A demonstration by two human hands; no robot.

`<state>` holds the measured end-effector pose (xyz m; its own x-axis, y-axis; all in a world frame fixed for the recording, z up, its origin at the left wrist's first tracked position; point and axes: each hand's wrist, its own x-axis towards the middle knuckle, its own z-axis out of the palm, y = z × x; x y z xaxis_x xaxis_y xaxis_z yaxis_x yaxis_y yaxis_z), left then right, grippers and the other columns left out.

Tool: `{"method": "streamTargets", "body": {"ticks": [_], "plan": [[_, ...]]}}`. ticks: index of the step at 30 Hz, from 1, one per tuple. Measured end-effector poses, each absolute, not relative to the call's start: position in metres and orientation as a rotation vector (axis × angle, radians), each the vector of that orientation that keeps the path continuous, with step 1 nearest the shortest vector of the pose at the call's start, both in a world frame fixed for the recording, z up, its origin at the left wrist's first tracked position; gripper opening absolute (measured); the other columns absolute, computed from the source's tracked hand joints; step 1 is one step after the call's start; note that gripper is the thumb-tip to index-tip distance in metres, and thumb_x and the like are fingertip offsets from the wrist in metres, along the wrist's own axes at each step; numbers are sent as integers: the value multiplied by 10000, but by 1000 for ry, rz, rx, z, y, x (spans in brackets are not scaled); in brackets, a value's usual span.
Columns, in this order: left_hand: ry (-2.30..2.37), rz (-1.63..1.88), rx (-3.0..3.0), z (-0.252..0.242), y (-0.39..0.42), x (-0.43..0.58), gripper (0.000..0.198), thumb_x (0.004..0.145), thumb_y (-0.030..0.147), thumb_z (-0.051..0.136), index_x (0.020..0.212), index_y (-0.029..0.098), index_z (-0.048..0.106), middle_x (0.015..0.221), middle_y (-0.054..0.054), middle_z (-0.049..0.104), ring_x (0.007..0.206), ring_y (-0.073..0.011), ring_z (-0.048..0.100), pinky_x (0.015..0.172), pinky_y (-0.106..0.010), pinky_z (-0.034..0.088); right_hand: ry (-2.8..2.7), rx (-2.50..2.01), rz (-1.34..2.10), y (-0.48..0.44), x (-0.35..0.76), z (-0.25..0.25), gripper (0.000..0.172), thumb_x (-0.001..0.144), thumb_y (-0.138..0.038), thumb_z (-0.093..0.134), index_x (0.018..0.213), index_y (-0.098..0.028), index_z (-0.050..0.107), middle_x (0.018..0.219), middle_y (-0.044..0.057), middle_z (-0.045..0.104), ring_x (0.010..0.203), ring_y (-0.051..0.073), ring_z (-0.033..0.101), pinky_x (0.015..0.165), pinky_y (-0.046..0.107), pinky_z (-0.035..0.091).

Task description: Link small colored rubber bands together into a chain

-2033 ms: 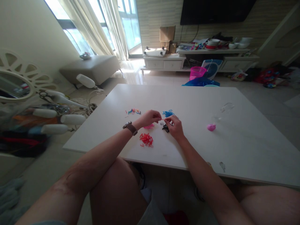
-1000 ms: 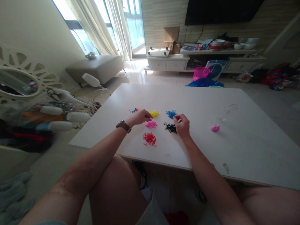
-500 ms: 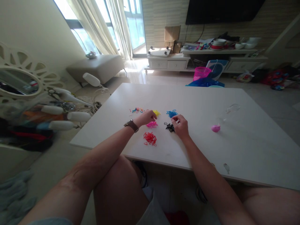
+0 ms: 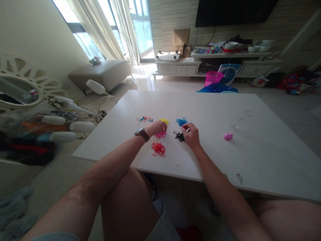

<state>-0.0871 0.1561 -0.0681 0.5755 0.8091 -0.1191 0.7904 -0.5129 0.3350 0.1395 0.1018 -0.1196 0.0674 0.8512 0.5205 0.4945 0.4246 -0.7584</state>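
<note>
Small rubber bands lie sorted by colour on the white table. My left hand [image 4: 158, 127], a brown-strapped watch [image 4: 142, 134] on its wrist, hovers over the pink rubber bands [image 4: 160, 135] and hides part of the yellow rubber bands [image 4: 164, 121]. Its fingers are curled together; whatever they hold is too small to make out. Between the blue rubber bands [image 4: 181, 122] and the black rubber bands [image 4: 179, 136], my right hand [image 4: 191, 134] is closed in a pinch, its contents unclear. Closest to me are the red rubber bands [image 4: 158, 149].
Mixed-colour bands [image 4: 146, 118] lie at the left on the white table [image 4: 105, 140]. Toward the right are a pink lump [image 4: 228, 136] and a clear plastic item [image 4: 245, 115]. Another small clear piece [image 4: 239, 178] rests by the front edge. White padded posts [image 4: 82, 126] stand left of the table.
My left hand has come slightly toward me and right, covering more of the pink bands. The right hand stays pinched near the blue and black bands. The whole view has shifted a little.
</note>
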Motion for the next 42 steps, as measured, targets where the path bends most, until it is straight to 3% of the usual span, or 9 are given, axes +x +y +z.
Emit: {"method": "streamTargets", "body": {"ticks": [12,17,22,25,29,33,38,42], "plan": [[1345,161,2337,-41,154,-97,159,765,109,692,793,185,829,772,-44,775,687,-143,660,651,-217,447,-1578,-1209,410,101,139,-117,106,861,-284,579,789,-218,622,807,21,653,718,175,556,634,310,430],[1015,25,2161,-41,144,-97,124,696,205,777,803,214,839,767,-27,785,681,-143,677,613,-187,447,-1584,-1216,410,102,139,-118,114,864,-293,577,788,-222,622,808,21,653,718,179,559,639,317,438],[850,-142,2053,-52,131,-89,156,596,163,830,716,263,833,660,19,756,578,-120,629,548,-184,411,-1590,-1218,410,102,138,-118,107,862,-290,580,790,-224,623,803,21,656,729,182,570,649,321,444],[877,-155,2056,-57,129,-89,218,536,164,866,726,265,834,582,39,718,510,-102,577,507,-191,380,-1590,-1213,409,102,138,-118,107,861,-288,581,786,-224,623,799,19,651,732,182,574,655,322,448],[987,-61,2085,-54,133,-95,268,564,157,869,822,220,836,626,16,732,544,-108,608,534,-194,414,-1591,-1213,418,102,139,-118,99,855,-279,584,787,-221,628,803,19,649,736,181,573,625,311,433],[1130,120,2082,-47,137,-101,155,605,142,858,748,167,805,691,-31,753,621,-142,662,566,-209,452,-1589,-1209,421,102,139,-118,102,853,-278,585,778,-220,625,794,18,644,732,180,569,631,312,434],[1312,271,2151,-43,142,-109,59,662,113,807,706,148,791,600,-15,704,561,-124,604,564,-222,426,-1589,-1211,413,102,139,-118,106,856,-283,581,782,-221,626,797,16,650,724,179,567,649,319,442],[1389,279,2205,-45,142,-110,203,640,134,828,841,162,810,678,-19,735,601,-134,628,607,-233,441,-1585,-1209,408,102,139,-118,111,856,-290,583,778,-222,625,793,19,651,722,182,573,635,317,442]]}}
